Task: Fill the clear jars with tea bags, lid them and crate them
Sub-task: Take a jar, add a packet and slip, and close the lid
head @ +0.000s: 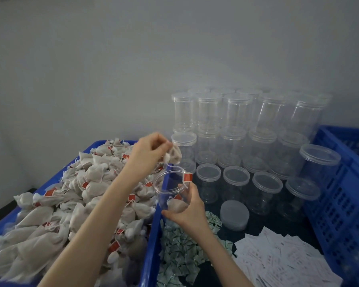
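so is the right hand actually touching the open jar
Touching. The head view shows the right hand wrapped round the open jar, fingers curled on its clear wall.

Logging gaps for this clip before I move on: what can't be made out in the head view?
- How many tea bags are in the held jar: the right hand covers its lower part.
- What the blue crate holds: cut off by the right edge.
- Print on the white slips: too small and blurred.
- Back rows of the stacked jars: hidden behind the front jars.
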A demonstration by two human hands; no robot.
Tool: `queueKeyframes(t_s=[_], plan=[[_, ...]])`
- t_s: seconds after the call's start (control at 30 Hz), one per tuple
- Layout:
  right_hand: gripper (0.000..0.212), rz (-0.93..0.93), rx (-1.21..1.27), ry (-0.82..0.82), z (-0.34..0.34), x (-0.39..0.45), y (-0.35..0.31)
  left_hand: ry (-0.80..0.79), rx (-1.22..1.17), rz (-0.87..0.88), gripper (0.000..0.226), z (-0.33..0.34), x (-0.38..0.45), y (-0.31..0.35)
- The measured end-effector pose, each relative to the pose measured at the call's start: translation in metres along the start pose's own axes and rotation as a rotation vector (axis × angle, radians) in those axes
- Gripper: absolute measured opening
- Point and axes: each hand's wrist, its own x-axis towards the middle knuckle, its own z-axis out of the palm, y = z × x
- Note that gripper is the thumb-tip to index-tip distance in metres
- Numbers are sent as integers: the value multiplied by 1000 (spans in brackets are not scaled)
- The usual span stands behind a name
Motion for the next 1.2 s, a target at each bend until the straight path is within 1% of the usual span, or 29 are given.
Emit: queueKeyframes(t_s=[0.07,0.13,0.2,0.27,0.33,0.37,0.4,0.47,0.53,0.6,0.7,0.77,0.83,0.87,0.97,1.03,1.13,1.2], plan=[[78,0,30,29,-1,0,-1,-149,139,2,11,6,-3,-10],[78,-12,41,38,-3,0,-3,-281,346,64,10,9,-5,-17],[84,-19,42,38,-3,-1,-5,-359,487,107,10,9,-4,-21],[85,-21,59,40,-4,-2,-4,-355,496,110,9,6,1,-23],[86,-16,71,42,-5,-2,-3,-248,444,82,8,2,9,-33],[87,-13,78,43,-6,-3,-2,-198,478,57,8,0,14,-43],[86,-15,82,48,-7,-3,-1,-189,579,20,9,0,18,-55],[83,-19,73,65,-9,-3,0,-298,864,-131,18,6,20,-83],[81,-23,60,77,-10,-4,-1,-445,1049,-264,27,16,13,-110],[80,-24,52,82,-10,-4,0,-510,1186,-249,27,25,8,-129],[81,-15,43,75,-12,-3,-1,-477,1295,-193,22,27,11,-134],[81,-4,37,63,-14,-3,0,-404,1260,-180,16,23,14,-132],[80,0,21,47,-16,-2,0,-288,1132,-182,16,18,15,-130],[80,3,12,40,-16,-2,0,-227,1026,-187,18,14,15,-129],[82,19,6,24,-15,-1,2,-67,588,-200,19,3,16,-110],[87,32,17,11,-13,-1,3,17,391,-148,15,-3,15,-88],[94,45,29,-8,-9,0,5,81,212,-34,11,-9,12,-54],[94,48,37,-14,-7,-1,5,68,108,7,14,-11,10,-36]])
